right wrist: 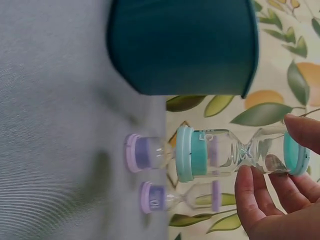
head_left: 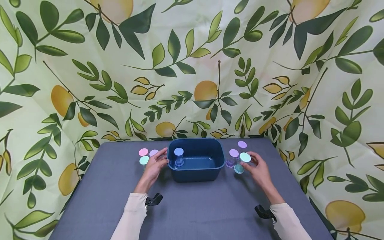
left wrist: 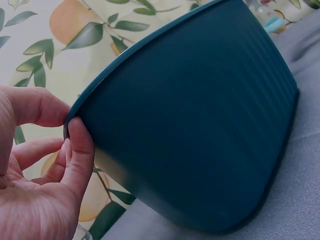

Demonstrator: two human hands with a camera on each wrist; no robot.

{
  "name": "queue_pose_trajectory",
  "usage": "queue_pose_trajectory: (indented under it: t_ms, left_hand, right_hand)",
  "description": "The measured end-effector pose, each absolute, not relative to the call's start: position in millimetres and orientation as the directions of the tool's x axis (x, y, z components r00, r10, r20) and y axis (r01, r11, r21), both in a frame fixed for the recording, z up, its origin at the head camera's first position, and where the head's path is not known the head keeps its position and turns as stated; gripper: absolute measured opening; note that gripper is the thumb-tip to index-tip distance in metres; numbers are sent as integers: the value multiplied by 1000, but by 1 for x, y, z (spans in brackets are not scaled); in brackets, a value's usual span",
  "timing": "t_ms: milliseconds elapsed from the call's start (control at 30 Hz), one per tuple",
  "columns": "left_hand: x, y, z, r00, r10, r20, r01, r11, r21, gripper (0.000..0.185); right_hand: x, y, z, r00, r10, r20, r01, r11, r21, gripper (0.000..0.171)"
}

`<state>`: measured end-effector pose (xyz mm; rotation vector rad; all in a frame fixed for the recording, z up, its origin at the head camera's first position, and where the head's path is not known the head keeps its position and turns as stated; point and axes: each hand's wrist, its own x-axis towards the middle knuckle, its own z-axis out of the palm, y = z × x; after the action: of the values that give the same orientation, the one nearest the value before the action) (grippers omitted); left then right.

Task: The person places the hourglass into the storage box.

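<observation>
While the left hand [head_left: 154,168] pinches the rim of the blue bin [head_left: 195,175], a blue-capped hourglass [head_left: 179,152] stands inside. Right of it, the right hand's [head_left: 259,169] fingers grip a teal-capped hourglass [head_left: 245,157].

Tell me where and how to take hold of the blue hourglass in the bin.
Probably best from above, pinching the top cap of the blue hourglass: it stands upright, cap up, and the walls of the bin surround its sides.
</observation>
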<state>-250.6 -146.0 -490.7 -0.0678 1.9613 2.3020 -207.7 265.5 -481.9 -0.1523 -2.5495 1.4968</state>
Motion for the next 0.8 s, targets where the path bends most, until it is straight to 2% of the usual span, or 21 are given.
queue_pose_trajectory:
  t_ms: [800]
  left_hand:
    - [-252,-147,-490,-989,58,-138,-144,-133,981,59]
  right_hand:
    - [-213,248,-433,-979,118,168,-98,452,-887,57]
